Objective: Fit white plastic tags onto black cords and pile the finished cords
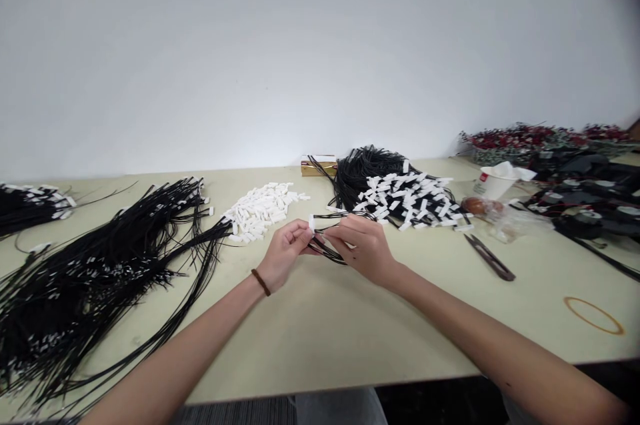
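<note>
Above the middle of the table, my left hand (pixel 290 248) pinches a small white plug connector (pixel 312 223) between thumb and fingers. Thin black wires (pixel 327 252) run from the connector toward the right, some of them bowed below my hands. My right hand (pixel 363 245) is closed, its fingertips pinched on the wires close beside the connector. Exactly which wire sits in those fingertips is hidden. Behind my left hand lies a heap of loose white connector housings (pixel 260 209). Beyond my right hand rests a pile of black cables with white connectors (pixel 410 201) on their ends.
Long black wire bundles (pixel 100 278) cover the left of the table (pixel 300 331). To the right are thread snips (pixel 489 257), a paper cup (pixel 493 181), a plastic bag (pixel 515 221) and a yellowish ring (pixel 594 315). A gold box (pixel 319 167) stands by the wall. Red-and-black wiring (pixel 540 138) lies far right.
</note>
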`<control>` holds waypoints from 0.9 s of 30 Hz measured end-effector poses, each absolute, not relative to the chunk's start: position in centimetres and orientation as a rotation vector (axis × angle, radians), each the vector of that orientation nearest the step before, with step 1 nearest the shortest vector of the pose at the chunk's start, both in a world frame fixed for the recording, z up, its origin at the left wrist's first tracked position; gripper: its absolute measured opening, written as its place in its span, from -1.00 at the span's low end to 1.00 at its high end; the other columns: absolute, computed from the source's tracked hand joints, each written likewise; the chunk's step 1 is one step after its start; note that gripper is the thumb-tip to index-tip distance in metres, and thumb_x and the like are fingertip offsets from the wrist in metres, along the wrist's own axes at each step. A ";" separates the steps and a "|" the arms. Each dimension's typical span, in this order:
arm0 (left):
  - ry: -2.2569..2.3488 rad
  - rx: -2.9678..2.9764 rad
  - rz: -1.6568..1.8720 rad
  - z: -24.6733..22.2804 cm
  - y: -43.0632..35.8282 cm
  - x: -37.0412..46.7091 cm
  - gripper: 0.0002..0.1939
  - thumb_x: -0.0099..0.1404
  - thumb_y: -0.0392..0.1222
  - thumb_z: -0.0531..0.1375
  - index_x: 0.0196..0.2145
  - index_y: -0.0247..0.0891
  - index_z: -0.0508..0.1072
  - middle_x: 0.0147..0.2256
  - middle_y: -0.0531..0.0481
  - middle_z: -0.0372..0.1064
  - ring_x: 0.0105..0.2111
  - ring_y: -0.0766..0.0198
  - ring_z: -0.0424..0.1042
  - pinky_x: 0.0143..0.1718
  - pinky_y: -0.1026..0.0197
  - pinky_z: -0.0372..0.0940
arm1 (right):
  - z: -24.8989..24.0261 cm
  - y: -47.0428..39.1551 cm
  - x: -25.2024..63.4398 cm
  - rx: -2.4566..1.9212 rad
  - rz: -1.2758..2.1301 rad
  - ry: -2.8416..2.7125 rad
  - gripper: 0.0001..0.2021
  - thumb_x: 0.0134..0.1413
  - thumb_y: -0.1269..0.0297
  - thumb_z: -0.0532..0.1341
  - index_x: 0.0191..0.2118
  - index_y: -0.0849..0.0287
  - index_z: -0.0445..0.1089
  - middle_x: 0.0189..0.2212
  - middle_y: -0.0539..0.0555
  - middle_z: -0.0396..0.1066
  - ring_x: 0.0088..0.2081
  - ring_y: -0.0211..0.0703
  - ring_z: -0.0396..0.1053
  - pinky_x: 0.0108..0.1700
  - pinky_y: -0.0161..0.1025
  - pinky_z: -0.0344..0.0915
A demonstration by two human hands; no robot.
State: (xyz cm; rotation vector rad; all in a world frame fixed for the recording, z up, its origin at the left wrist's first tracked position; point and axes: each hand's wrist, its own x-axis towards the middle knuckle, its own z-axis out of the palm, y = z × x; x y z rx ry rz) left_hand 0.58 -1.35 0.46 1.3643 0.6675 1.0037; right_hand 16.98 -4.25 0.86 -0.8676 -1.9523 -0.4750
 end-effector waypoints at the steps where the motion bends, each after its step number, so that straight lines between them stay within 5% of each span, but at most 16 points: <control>1: 0.670 1.367 1.006 0.5 -1.4 0.6 -0.74 0.04 -0.03 0.22 -0.46 -0.30 0.33 -0.52 0.05 0.34 -0.48 0.34 0.36 -0.36 0.22 0.33 | 0.9 -4.3 17.0 -0.867 -0.482 -1.952 -0.82 0.09 0.40 0.09 -0.49 0.19 0.35 -0.68 -0.06 0.17 -0.56 -0.34 0.02 -0.49 -0.35 0.00; 11: 0.847 1.799 1.208 0.2 -1.4 0.9 -0.82 0.19 -0.10 0.09 -0.41 -0.28 0.32 -0.49 0.05 0.34 -0.47 0.34 0.38 -0.40 0.29 0.30 | 1.0 -4.4 16.7 -1.067 -0.468 -1.918 -0.85 0.12 0.25 0.08 -0.30 0.20 0.33 -0.46 0.05 0.31 -0.39 -0.23 0.15 -0.38 -0.30 0.08; 18: 0.701 2.477 1.264 -0.5 -1.7 0.4 -0.85 0.24 -0.27 0.02 -0.26 -0.24 0.35 -0.33 -0.01 0.42 -0.30 0.32 0.39 -0.25 0.27 0.28 | 1.0 -4.8 16.0 -1.177 -0.417 -1.915 -0.78 0.10 0.19 0.08 -0.48 0.19 0.23 -0.44 0.06 0.21 -0.36 -0.18 0.07 -0.32 -0.23 0.07; 27: 1.113 1.498 1.663 0.6 3.2 -3.0 -0.82 0.13 -0.14 0.11 -0.34 -0.30 0.32 -0.45 0.01 0.35 -0.44 0.27 0.42 -0.41 0.21 0.36 | 4.2 -3.7 19.0 -0.878 -0.072 -1.251 -0.74 0.12 0.29 0.02 -0.57 0.18 0.14 -0.51 -0.02 0.09 -0.41 -0.26 0.09 -0.33 -0.26 0.05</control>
